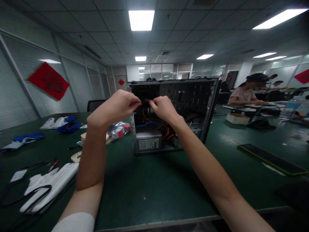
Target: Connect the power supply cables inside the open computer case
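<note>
An open desktop computer case (pixel 193 106) stands on the green table (pixel 149 180), its side panel off, with a power supply box and orange and blue cables inside. Both my hands are raised in front of its upper left part. My left hand (pixel 118 108) is closed in a pinch, fingertips pointing right. My right hand (pixel 163 109) is closed in a pinch too, fingertips pointing left. The fingertips nearly meet on a small dark part (pixel 145 100) that I cannot make out.
On the left lie a white keyboard (pixel 56 183) with a black cable, blue-and-white gloves (pixel 26 138), pens and a plastic bag of small parts (pixel 118 130). A dark flat panel (pixel 272 159) lies at the right. Another person (pixel 248 91) sits at the far right.
</note>
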Available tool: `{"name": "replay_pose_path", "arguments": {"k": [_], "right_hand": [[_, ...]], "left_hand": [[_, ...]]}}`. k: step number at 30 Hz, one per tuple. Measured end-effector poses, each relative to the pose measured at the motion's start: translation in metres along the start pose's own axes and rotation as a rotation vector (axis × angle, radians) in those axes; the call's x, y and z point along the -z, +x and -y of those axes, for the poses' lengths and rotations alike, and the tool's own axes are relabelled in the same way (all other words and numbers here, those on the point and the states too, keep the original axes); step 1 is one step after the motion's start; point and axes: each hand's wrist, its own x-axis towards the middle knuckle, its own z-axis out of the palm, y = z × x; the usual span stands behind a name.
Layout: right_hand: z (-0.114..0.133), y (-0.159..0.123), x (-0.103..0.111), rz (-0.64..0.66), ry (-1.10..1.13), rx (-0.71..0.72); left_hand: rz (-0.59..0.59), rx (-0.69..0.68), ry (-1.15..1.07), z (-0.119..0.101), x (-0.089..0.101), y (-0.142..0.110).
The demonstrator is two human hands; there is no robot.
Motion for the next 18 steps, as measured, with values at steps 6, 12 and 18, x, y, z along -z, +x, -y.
{"name": "replay_pose_path", "arguments": {"k": [6, 12, 18], "right_hand": [[-0.011, -0.006, 0.041, 0.071, 0.259, 0.190], [-0.012, -0.026, 0.054, 0.219, 0.294, 0.353], [-0.033, -0.020, 0.048, 0.175, 0.275, 0.315]], "left_hand": [[0.232, -0.045, 0.239, -0.021, -0.044, 0.023], [0.215, -0.096, 0.449, -0.009, -0.089, 0.035], [0.150, -0.237, 0.515, -0.003, -0.092, 0.032]]}}
